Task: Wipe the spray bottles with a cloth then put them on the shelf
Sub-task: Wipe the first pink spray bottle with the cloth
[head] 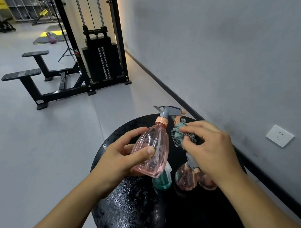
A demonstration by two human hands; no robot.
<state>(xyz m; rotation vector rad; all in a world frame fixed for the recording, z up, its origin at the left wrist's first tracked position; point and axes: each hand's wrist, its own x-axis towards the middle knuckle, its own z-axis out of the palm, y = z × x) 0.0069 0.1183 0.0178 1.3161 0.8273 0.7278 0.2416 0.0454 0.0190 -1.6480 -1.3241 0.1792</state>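
My left hand [123, 158] grips a pink see-through spray bottle [152, 149] with a grey trigger head, lifted over the round black table [131, 201]. My right hand [213, 150] pinches a bunched teal and checked cloth [179, 134] just right of the bottle's neck. Under my hands, on the table, stand a teal spray bottle [162, 181] and two more pink spray bottles [185, 178], [206, 182], partly hidden by my right hand.
A grey wall with a white socket [280, 135] runs along the right. A black cable weight machine [100, 57] with its floor frame stands ahead on the left. Farther back lie mats, a purple kettlebell [51, 39] and a wire shelf [27, 0].
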